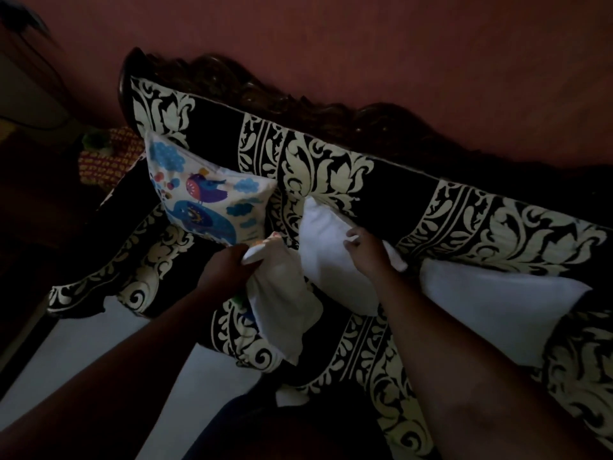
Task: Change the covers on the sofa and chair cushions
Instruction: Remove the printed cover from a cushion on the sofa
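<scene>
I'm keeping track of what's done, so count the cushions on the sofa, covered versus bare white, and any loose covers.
Covered cushions: 1, the bird-print cushion leaning on the sofa back.
Bare white cushions: 2, the middle one under the right hand, and the right one.
Loose covers: 1, the cover held by the left hand.
Total: 4.

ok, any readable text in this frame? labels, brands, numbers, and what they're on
None readable.
Printed cushion: birds and clouds only, no words.
Sofa cover: black and cream leaf pattern, no lettering.
Loose cover gripped by the left hand: plain pale side out, with a bit of coloured print at the edge, too dark to make out.
White inserts and: no tag visible; the right hand pinches the nearer one.
</scene>
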A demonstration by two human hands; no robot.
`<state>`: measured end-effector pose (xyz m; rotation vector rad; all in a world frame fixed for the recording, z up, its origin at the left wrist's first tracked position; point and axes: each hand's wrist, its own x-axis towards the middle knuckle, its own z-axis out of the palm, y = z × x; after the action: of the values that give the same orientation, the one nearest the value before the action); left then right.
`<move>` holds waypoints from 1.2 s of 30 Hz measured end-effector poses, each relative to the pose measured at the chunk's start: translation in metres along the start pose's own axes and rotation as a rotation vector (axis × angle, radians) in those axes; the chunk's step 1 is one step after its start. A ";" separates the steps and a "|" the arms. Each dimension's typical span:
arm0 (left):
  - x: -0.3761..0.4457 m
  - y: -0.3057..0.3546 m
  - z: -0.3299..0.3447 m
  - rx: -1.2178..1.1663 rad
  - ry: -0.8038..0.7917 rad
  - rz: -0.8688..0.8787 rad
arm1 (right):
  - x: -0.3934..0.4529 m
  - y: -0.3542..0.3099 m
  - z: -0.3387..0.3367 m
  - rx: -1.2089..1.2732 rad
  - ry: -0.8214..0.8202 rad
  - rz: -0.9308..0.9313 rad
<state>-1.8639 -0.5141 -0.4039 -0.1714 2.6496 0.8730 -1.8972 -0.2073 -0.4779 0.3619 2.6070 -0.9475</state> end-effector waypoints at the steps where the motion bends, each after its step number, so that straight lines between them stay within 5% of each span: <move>1: 0.000 0.006 0.002 -0.021 -0.004 0.003 | -0.011 -0.007 0.004 0.052 -0.021 -0.027; 9: -0.013 0.055 0.011 -0.157 -0.143 0.025 | -0.114 -0.078 0.034 0.347 -0.191 -0.251; 15: -0.030 0.076 -0.011 -0.315 -0.412 0.244 | -0.151 -0.087 0.016 0.279 0.109 -0.109; 20: -0.024 0.063 -0.024 -0.231 -0.323 0.334 | -0.183 -0.055 0.002 0.205 0.363 0.124; 23: -0.011 0.047 -0.019 0.060 -0.294 0.335 | -0.224 -0.044 -0.007 0.344 0.517 0.221; 29: -0.048 0.064 0.008 0.183 -0.437 0.565 | -0.319 -0.051 -0.035 0.834 0.765 0.250; 33: -0.117 0.126 0.048 0.105 -0.623 1.012 | -0.392 -0.044 -0.051 0.751 0.707 0.151; 36: -0.184 0.169 0.059 -0.071 -0.913 1.091 | -0.430 -0.031 -0.053 0.496 0.631 0.139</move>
<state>-1.7122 -0.3424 -0.2884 1.4008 1.6831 0.9639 -1.5292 -0.2472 -0.2502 1.1105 2.7732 -1.6400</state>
